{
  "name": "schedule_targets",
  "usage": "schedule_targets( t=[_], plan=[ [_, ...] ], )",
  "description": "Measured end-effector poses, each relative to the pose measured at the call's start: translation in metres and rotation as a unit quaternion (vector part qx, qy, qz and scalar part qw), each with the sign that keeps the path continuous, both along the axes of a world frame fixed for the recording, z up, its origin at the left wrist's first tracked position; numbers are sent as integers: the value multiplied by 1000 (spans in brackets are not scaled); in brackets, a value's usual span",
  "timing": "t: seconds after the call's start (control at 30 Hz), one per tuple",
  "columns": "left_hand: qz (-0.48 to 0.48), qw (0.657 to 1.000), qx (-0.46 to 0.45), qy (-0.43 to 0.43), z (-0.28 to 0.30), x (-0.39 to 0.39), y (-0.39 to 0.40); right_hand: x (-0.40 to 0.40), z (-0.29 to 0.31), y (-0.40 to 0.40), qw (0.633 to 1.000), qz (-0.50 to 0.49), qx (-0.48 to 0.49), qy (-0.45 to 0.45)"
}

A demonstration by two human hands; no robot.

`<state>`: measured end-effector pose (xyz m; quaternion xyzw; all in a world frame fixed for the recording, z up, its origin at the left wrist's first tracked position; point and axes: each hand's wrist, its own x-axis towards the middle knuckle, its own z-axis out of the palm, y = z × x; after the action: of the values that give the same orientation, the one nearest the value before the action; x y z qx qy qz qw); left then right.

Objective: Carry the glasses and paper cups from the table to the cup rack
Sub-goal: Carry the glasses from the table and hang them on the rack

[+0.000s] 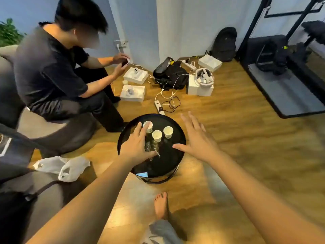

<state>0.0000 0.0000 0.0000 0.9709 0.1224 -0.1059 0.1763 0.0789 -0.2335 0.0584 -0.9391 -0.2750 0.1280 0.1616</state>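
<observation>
A small round black table (173,162) stands on the wooden floor in front of me. Three white paper cups stand upright on its far half: the left cup (148,126), the middle cup (157,136) and the right cup (168,132). Clear glasses (152,146) stand nearer to me, partly hidden by my left hand (136,144). That hand is spread over the table's left side, fingertips by the left cup, thumb by the glasses, holding nothing. My right hand (197,138) hovers open over the table's right edge, fingers straight. No cup rack is in view.
A seated person (58,71) with a phone is at the left. White boxes (135,75), a power strip (159,107) with cables, and a black bag (171,74) lie beyond the table. A white plastic bag (65,167) is left of it. My bare foot (161,205) is below.
</observation>
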Motion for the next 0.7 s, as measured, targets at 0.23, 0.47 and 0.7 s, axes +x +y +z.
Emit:
schedule_targets(
  t=[0.23,0.47,0.7],
  plan=[
    [76,990,-93,74,-95,13,50,45,-101,83,994,32,-20,106],
    [281,924,-252,59,-217,21,45,77,-217,113,981,42,-43,186],
    [320,873,-356,100,-335,31,30,92,-329,126,970,26,-31,240]
  ],
)
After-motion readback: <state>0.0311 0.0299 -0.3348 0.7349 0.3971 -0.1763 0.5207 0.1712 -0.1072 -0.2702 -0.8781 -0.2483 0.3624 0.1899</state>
